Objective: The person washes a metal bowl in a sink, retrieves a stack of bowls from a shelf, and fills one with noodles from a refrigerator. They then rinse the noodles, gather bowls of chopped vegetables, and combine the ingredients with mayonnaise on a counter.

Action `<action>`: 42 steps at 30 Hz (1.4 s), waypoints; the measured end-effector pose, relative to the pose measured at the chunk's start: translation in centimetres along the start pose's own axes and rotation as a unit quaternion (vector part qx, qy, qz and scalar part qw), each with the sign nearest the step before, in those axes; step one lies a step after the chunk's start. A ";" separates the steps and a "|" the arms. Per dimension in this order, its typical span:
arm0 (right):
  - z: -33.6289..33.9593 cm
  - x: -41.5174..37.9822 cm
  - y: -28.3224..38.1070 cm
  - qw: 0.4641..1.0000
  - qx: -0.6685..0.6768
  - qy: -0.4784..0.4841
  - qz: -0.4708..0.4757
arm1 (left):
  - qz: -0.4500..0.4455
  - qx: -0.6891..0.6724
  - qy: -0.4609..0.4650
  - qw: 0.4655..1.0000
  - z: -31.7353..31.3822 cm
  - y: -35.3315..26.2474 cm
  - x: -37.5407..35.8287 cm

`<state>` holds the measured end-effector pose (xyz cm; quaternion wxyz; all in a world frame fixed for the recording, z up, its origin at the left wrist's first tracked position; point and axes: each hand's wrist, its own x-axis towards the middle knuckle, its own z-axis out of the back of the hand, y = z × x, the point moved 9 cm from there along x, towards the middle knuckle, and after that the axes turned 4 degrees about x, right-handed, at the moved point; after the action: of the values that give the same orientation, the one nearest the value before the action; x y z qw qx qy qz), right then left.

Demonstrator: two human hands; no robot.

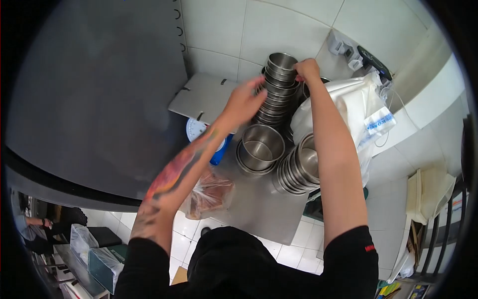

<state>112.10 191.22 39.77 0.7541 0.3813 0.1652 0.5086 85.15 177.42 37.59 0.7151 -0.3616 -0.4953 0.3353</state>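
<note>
A tall stack of round stainless steel pots [280, 89] rises against the tiled wall. My right hand [307, 71] has its fingers closed at the right rim of the upper steel pot [283, 62]. On the stack's left side my left hand [245, 102] is slightly blurred, its fingers apart and the tips right by the pots. In front of the stack sits a wider steel pot [260, 144], nested in another. A tilted stack of steel bowls [291, 172] lies beside it, partly hidden by my right forearm.
A plastic bag with reddish contents [209, 194] lies at the front left of the steel table [269, 219]. A blue dial scale [219, 152] carries a grey flat panel [201, 99]. White bags [343, 107] stand right of the pots. A large dark panel [94, 99] fills the left.
</note>
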 end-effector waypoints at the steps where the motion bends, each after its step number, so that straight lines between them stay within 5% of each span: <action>1: -0.4 0.8 -0.7 1.000 -0.009 0.002 0.015 | -0.020 0.077 -0.039 0.996 -1.1 3.0 4.7; 3: -1.1 2.0 -1.7 0.998 -0.033 -0.010 0.050 | -0.039 0.154 -0.075 0.985 -2.7 5.3 8.7; 5: -1.1 2.3 -1.1 0.995 -0.031 -0.015 0.091 | 0.118 0.003 -0.008 0.993 -4.4 6.6 10.2; 6: -0.4 2.0 -1.0 0.995 -0.031 -0.017 0.088 | 0.118 0.003 -0.004 0.993 -5.3 7.4 10.5; 8: -1.9 0.8 -2.2 0.970 0.203 0.123 -0.052 | 0.088 -0.210 -0.054 0.972 -5.5 9.1 10.6; 9: -1.7 0.1 -1.9 0.962 0.240 0.117 -0.060 | 0.079 -0.227 -0.046 0.970 -5.6 8.8 10.6; 13: -1.0 -1.0 -0.5 0.940 0.313 0.108 -0.079 | 0.104 -0.204 -0.053 0.972 -5.6 7.4 10.7; 16: 1.5 -2.0 1.9 0.905 0.411 0.088 -0.062 | -0.012 -0.103 -0.111 0.988 -4.7 2.9 10.7; 20: 4.4 -6.3 6.2 0.928 0.351 0.094 0.078 | -0.019 -0.041 -0.088 0.995 -1.1 1.3 9.3; 24: 2.2 -15.5 8.9 0.899 0.326 0.221 0.192 | 0.087 -0.391 -0.065 0.914 1.9 -1.0 -1.3; 30: -3.1 -33.4 11.5 0.854 0.272 0.403 0.187 | 0.070 -0.382 -0.133 0.912 8.1 -5.0 -20.1; 33: -6.6 -42.6 13.4 0.813 0.265 0.491 0.166 | 0.150 -0.363 -0.193 0.899 12.2 -5.7 -30.5; 42: -18.5 -73.3 17.7 0.615 0.325 0.707 0.129 | 0.135 -0.270 -0.380 0.874 28.3 -13.9 -64.5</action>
<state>57.62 136.66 30.61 0.1572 0.1413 0.7505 0.6261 41.60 121.50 26.35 0.2942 -0.4488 -0.7468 0.3929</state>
